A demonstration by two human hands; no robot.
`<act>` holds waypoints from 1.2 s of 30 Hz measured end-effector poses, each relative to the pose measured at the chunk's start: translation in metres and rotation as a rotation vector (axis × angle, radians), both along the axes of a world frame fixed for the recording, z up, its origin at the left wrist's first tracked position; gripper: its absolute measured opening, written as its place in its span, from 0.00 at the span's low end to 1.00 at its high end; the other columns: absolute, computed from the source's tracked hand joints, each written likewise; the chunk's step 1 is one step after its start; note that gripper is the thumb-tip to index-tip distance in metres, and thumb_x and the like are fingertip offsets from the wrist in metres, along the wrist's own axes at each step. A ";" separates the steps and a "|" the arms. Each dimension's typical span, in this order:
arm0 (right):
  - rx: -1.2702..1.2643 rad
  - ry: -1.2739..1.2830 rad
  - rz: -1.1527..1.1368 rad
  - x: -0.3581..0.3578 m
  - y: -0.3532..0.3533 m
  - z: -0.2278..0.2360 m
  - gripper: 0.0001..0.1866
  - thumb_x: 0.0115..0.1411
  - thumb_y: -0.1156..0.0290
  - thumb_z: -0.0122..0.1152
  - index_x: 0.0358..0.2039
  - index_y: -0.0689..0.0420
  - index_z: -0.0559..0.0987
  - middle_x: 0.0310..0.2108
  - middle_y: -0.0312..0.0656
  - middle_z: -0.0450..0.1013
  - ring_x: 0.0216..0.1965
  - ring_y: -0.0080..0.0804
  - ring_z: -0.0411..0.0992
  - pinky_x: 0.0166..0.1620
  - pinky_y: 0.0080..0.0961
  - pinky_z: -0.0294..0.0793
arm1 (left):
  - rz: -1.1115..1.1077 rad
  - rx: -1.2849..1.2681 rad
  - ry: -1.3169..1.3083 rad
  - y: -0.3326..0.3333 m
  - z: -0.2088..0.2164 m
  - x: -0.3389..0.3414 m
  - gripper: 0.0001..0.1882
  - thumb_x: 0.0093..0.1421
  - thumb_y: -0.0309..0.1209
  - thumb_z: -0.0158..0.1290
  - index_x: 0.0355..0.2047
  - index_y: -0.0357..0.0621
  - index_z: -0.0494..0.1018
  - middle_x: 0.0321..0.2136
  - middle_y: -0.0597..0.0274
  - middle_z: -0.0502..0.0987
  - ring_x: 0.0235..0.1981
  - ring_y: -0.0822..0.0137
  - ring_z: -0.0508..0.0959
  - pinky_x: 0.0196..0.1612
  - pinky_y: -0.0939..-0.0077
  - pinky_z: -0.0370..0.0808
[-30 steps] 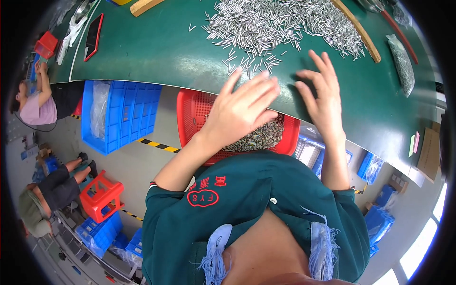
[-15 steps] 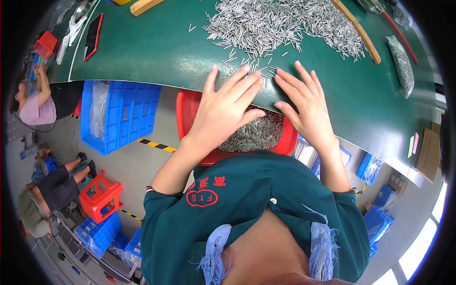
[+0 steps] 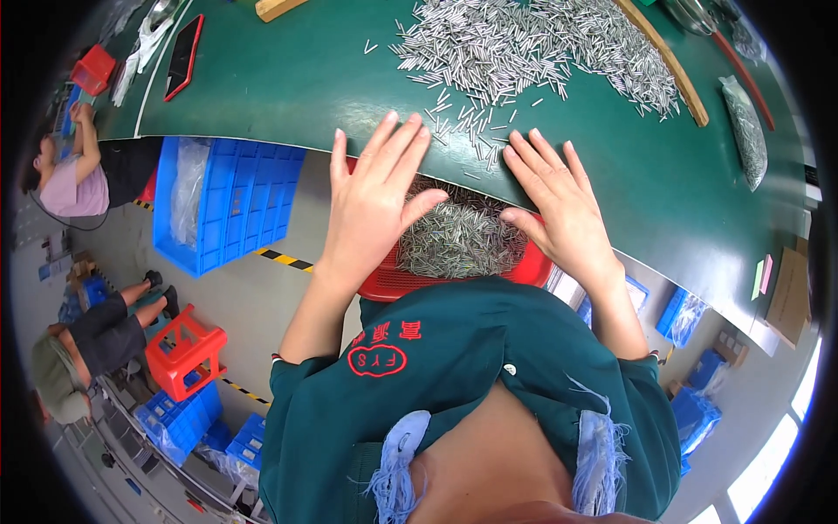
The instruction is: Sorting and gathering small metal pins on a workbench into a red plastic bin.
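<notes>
Both palms are over the near edge of the green table [image 3: 288, 79]. My left hand [image 3: 371, 196] has its fingers stretched out on the tabletop, thumb pointing right. My right hand [image 3: 559, 201] lies likewise, fingers spread, its fingertips beside a few loose metal pins [image 3: 471, 127]. Those pins trail toward the edge from a large heap of short silvery metal pins [image 3: 497, 52] farther back. Under the edge, between my hands, a red plastic basket [image 3: 410, 284] holds a thick layer of pins [image 3: 463, 236]. Neither hand grips anything.
A wooden strip [image 3: 663, 61] borders the heap on the right, near a filled clear bag [image 3: 745, 135]. A red-edged phone [image 3: 184, 57] lies at the left. Below stands a blue crate [image 3: 236, 205]. Two other people are at the far left, near a red stool [image 3: 185, 349].
My left hand has shifted left, away from the loose pins, and the gap between my hands has widened. More of the basket's pins show. The view has shifted slightly.
</notes>
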State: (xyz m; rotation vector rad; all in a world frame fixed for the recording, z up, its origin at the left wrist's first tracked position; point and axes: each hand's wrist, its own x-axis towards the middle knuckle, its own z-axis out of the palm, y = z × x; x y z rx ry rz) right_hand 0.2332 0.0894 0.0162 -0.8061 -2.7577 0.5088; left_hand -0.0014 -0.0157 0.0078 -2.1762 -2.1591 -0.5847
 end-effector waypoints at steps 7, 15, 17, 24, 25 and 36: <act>-0.009 0.000 0.096 -0.006 0.002 -0.002 0.36 0.59 0.53 0.63 0.65 0.53 0.68 0.67 0.41 0.62 0.71 0.38 0.55 0.72 0.48 0.48 | -0.178 -0.014 -0.068 -0.001 -0.002 0.025 0.36 0.53 0.51 0.61 0.57 0.43 0.73 0.60 0.64 0.71 0.64 0.64 0.67 0.66 0.35 0.52; 0.029 0.012 0.092 -0.012 0.010 -0.004 0.33 0.60 0.56 0.63 0.63 0.53 0.69 0.66 0.42 0.64 0.70 0.37 0.56 0.72 0.47 0.48 | -0.167 -0.021 -0.068 0.020 -0.003 0.020 0.39 0.53 0.52 0.59 0.60 0.42 0.70 0.62 0.60 0.70 0.65 0.62 0.66 0.67 0.36 0.51; -0.024 0.035 0.112 -0.010 0.010 -0.001 0.32 0.60 0.55 0.62 0.63 0.54 0.70 0.65 0.42 0.64 0.70 0.36 0.56 0.72 0.48 0.47 | -0.200 -0.025 -0.075 0.018 0.001 0.016 0.39 0.52 0.52 0.61 0.59 0.39 0.70 0.61 0.59 0.70 0.64 0.62 0.67 0.66 0.34 0.52; 0.090 0.014 0.031 -0.014 0.019 -0.005 0.36 0.59 0.52 0.62 0.64 0.54 0.68 0.66 0.41 0.64 0.71 0.37 0.55 0.72 0.48 0.47 | -0.022 0.029 0.038 0.036 -0.005 0.000 0.42 0.52 0.55 0.59 0.60 0.41 0.69 0.60 0.59 0.71 0.64 0.61 0.68 0.66 0.35 0.53; 0.076 0.010 0.079 -0.013 0.018 -0.004 0.37 0.58 0.50 0.62 0.65 0.54 0.68 0.66 0.41 0.63 0.70 0.36 0.56 0.72 0.48 0.47 | -0.058 0.013 0.018 0.034 -0.004 -0.001 0.42 0.52 0.55 0.59 0.61 0.41 0.69 0.61 0.59 0.70 0.64 0.61 0.68 0.66 0.35 0.53; 0.006 -0.011 0.172 -0.020 0.012 -0.004 0.57 0.44 0.34 0.58 0.69 0.55 0.59 0.70 0.43 0.58 0.71 0.41 0.53 0.73 0.47 0.45 | -0.199 -0.044 -0.059 0.024 -0.001 0.011 0.43 0.51 0.55 0.60 0.61 0.39 0.68 0.63 0.58 0.69 0.65 0.61 0.67 0.67 0.41 0.55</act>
